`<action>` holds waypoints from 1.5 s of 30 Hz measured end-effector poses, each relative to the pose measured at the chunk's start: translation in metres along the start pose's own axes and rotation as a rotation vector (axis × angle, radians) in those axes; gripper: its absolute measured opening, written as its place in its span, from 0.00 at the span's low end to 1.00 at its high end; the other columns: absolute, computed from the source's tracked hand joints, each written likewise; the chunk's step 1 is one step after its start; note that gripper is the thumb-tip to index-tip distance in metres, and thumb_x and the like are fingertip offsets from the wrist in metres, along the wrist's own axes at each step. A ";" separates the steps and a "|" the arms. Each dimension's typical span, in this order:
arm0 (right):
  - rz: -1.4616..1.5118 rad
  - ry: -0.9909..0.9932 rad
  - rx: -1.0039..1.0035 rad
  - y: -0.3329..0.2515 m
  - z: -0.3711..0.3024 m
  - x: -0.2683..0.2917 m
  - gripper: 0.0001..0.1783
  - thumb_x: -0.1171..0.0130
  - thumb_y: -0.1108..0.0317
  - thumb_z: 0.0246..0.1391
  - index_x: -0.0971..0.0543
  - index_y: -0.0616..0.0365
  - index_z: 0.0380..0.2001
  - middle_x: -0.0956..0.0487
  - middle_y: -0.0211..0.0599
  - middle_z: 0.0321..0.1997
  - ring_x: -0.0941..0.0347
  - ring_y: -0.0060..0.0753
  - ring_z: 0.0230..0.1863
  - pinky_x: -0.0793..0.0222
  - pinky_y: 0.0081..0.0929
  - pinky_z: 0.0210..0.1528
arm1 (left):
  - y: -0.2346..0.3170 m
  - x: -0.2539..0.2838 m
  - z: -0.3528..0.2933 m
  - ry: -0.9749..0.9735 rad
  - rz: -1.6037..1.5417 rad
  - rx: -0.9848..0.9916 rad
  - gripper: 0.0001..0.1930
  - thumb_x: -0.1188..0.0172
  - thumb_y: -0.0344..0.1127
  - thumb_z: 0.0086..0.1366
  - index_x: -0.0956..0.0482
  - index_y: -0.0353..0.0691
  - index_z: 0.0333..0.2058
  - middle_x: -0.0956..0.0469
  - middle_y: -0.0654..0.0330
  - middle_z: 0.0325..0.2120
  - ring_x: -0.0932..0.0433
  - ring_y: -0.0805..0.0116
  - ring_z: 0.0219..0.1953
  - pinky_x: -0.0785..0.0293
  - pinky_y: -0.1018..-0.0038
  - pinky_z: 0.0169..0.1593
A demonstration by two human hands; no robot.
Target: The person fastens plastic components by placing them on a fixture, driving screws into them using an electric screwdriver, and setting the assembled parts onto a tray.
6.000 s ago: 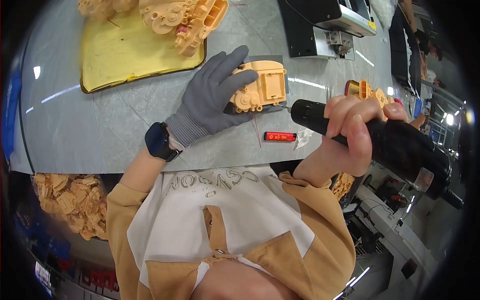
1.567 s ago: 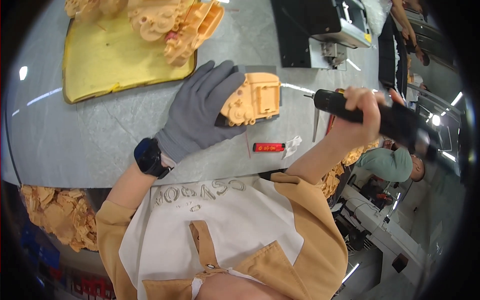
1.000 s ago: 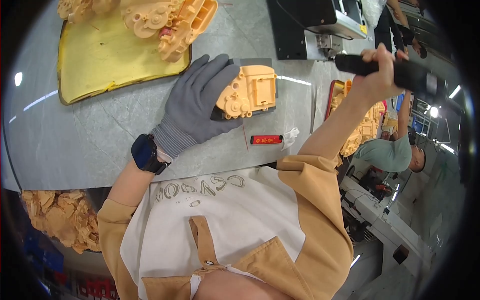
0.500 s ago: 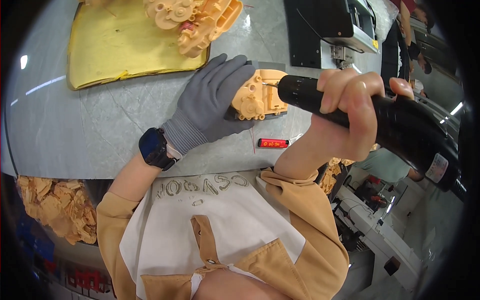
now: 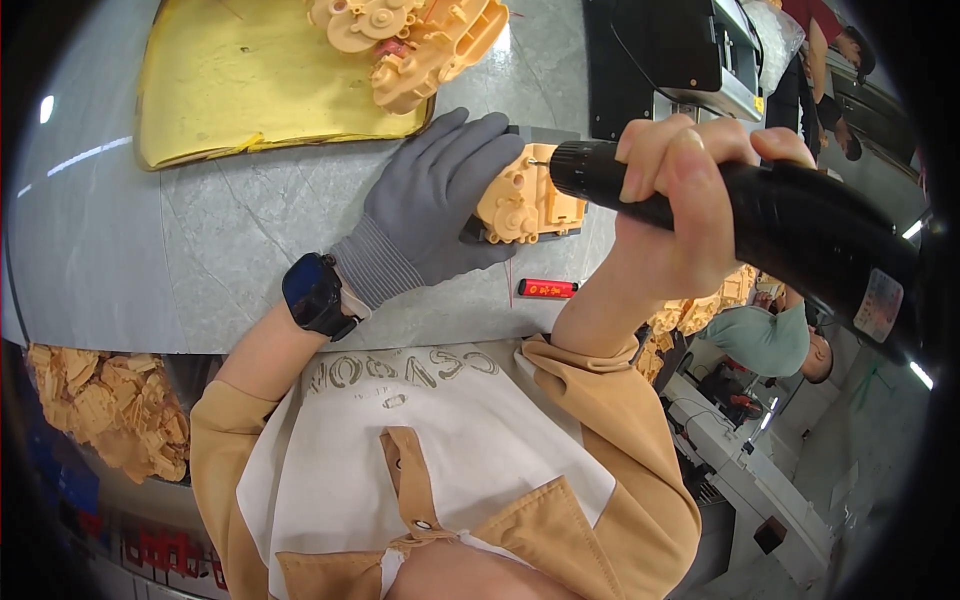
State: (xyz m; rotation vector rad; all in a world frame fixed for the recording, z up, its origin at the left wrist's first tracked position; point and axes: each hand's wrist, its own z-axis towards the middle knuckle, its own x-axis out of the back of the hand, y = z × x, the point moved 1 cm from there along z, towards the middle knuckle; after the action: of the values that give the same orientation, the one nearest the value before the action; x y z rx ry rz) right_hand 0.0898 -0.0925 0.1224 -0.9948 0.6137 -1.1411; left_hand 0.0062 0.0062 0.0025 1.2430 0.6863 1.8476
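Note:
An orange-tan plastic gear housing [image 5: 515, 212] lies on a dark flat base [image 5: 545, 134] on the grey table. My left hand [image 5: 435, 200], in a grey knit glove, wraps around the housing's left side, fingers along the far edge and thumb at the near edge. In my bare right hand [image 5: 690, 195] is a black electric screwdriver [image 5: 800, 225], held nearly level from the right. Its thin bit [image 5: 540, 162] meets the upper part of the housing. Whether a screw sits under the tip is too small to tell.
More tan housings [image 5: 420, 50] rest on a yellow tray [image 5: 270, 90] at the far left. A red marker-like stick [image 5: 547, 288] lies near the table edge. Black equipment [image 5: 650, 50] stands far right. Scrap pieces [image 5: 110, 410] fill a bin at lower left. A co-worker [image 5: 765, 338] is at right.
The screwdriver's nose has come closer to the housing, with less of the bit showing. My left hand keeps its hold, and the whole view has shifted slightly.

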 end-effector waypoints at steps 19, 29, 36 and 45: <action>0.322 0.274 0.158 -0.017 -0.023 0.045 0.24 0.51 0.79 0.43 0.42 0.57 0.46 0.34 0.31 0.15 0.37 0.25 0.12 0.34 0.29 0.22 | 0.020 0.010 0.000 -0.066 0.046 -0.061 0.42 0.31 0.46 0.38 0.39 0.35 0.51 0.36 0.49 0.51 0.36 0.54 0.54 0.43 0.61 0.59; 0.358 0.571 0.221 -0.032 -0.054 0.151 0.21 0.53 0.73 0.43 0.38 0.50 0.45 0.40 0.28 0.16 0.40 0.25 0.15 0.39 0.28 0.27 | 0.081 -0.027 0.219 -0.111 0.995 -0.159 0.21 0.43 0.39 0.49 0.26 0.43 0.44 0.42 0.45 0.55 0.27 0.53 0.42 0.33 0.56 0.49; 0.252 0.490 0.287 -0.010 0.019 0.149 0.22 0.48 0.84 0.40 0.38 0.63 0.42 0.29 0.37 0.16 0.35 0.26 0.13 0.33 0.27 0.25 | 0.071 0.000 0.208 -0.211 0.674 -0.351 0.25 0.39 0.43 0.45 0.27 0.38 0.43 0.47 0.39 0.57 0.32 0.42 0.48 0.35 0.65 0.53; -0.123 0.397 0.313 0.033 0.047 0.134 0.16 0.43 0.82 0.38 0.35 0.69 0.34 0.27 0.34 0.14 0.32 0.19 0.14 0.36 0.14 0.26 | 0.114 0.042 0.100 -0.180 0.260 -0.243 0.43 0.30 0.47 0.37 0.39 0.51 0.55 0.42 0.50 0.55 0.36 0.54 0.53 0.35 0.65 0.50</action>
State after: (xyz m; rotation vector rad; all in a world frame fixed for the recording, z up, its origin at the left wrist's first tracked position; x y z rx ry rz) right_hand 0.1880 -0.2001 0.1250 -0.5457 0.6675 -1.5099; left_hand 0.0549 -0.0191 0.1498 1.3630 0.2016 1.9288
